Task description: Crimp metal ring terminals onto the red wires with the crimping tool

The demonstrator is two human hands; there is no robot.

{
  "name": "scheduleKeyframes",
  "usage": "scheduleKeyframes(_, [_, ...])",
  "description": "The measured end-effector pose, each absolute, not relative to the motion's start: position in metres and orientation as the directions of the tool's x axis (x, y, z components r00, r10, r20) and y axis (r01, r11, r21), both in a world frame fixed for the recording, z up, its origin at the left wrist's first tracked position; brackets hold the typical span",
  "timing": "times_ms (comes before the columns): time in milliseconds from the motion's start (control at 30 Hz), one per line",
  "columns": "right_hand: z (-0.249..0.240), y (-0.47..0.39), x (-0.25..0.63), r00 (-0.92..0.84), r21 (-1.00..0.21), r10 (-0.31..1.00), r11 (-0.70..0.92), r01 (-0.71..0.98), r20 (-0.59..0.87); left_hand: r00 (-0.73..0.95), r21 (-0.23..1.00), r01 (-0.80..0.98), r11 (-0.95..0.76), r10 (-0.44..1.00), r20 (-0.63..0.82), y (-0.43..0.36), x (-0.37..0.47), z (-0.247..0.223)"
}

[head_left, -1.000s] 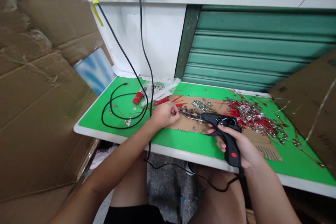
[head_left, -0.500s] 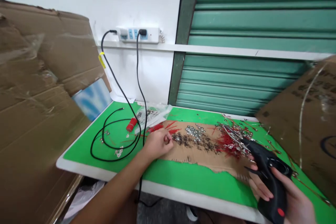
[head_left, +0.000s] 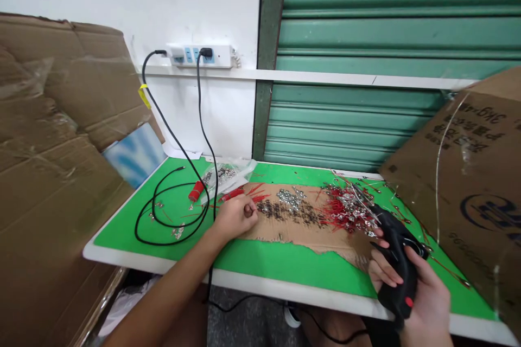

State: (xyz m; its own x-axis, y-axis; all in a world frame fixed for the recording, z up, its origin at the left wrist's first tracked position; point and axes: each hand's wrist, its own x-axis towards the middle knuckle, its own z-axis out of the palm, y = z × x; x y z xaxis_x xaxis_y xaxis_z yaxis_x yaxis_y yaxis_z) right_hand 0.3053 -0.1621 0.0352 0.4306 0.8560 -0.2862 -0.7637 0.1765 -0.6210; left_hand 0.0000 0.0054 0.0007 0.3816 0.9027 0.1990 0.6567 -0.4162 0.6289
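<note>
My left hand [head_left: 236, 217] is closed at the left end of a scorched cardboard strip [head_left: 301, 236]. Its fingertips are pressed together, and whatever lies between them is too small to make out. Red wires [head_left: 254, 193] fan out just behind it. In my right hand [head_left: 423, 287] is a black soldering gun [head_left: 401, 260] with a red button low on its handle. Its thin metal tip points away from me, over a heap of red wires with shiny metal terminals [head_left: 350, 209]. Several small silver pieces [head_left: 291, 199] lie on the middle of the cardboard.
A clear plastic bag [head_left: 228, 173] of metal parts and a red bundle [head_left: 196, 191] lie behind my left hand. Black cables [head_left: 154, 203] loop over the green table [head_left: 285, 265] from a wall power strip [head_left: 222, 57]. Cardboard boxes [head_left: 52, 173] flank both sides.
The view has turned slightly right, so everything sits further left in the picture. Both hands keep nearly the same places over the table, with the soldering gun still held.
</note>
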Motion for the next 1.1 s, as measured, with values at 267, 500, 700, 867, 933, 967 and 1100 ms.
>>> scheduleKeyframes(267, [0.034, -0.170, 0.308, 0.408, -0.653, 0.899, 0.214, -0.727, -0.160, 0.400, 0.609, 0.668, -0.428, 0.896, 0.190, 0.003, 0.001, 0.012])
scheduleKeyframes(500, [0.035, -0.171, 0.309, 0.406, -0.705, 0.908, 0.223, -0.673, -0.101, 0.462, 0.584, 0.658, -0.475, 0.867, 0.184, 0.000, 0.010, 0.037])
scheduleKeyframes(700, [0.033, -0.172, 0.310, 0.394, -0.625, 0.908, 0.227, -0.747, -0.142, 0.602, 0.649, 0.467, -0.600, 0.754, 0.264, -0.011, 0.096, 0.072])
scheduleKeyframes(867, [0.033, -0.173, 0.311, 0.397, -0.624, 0.906, 0.227, -0.748, -0.146, 0.632, 0.751, 0.376, -0.543, 0.743, 0.221, -0.023, 0.161, 0.077])
scheduleKeyframes(933, [0.034, -0.172, 0.309, 0.408, -0.626, 0.898, 0.225, -0.746, -0.163, 0.625, 0.746, 0.368, -0.554, 0.742, 0.243, -0.036, 0.153, 0.077])
scheduleKeyframes(967, [0.035, -0.172, 0.308, 0.408, -0.619, 0.896, 0.222, -0.754, -0.176, 0.625, 0.733, 0.384, -0.562, 0.742, 0.242, -0.044, 0.142, 0.078])
scheduleKeyframes(1100, [0.036, -0.171, 0.307, 0.390, -0.563, 0.896, 0.214, -0.798, -0.213, 0.596, 0.651, 0.424, -0.629, 0.735, 0.323, -0.073, 0.063, 0.086])
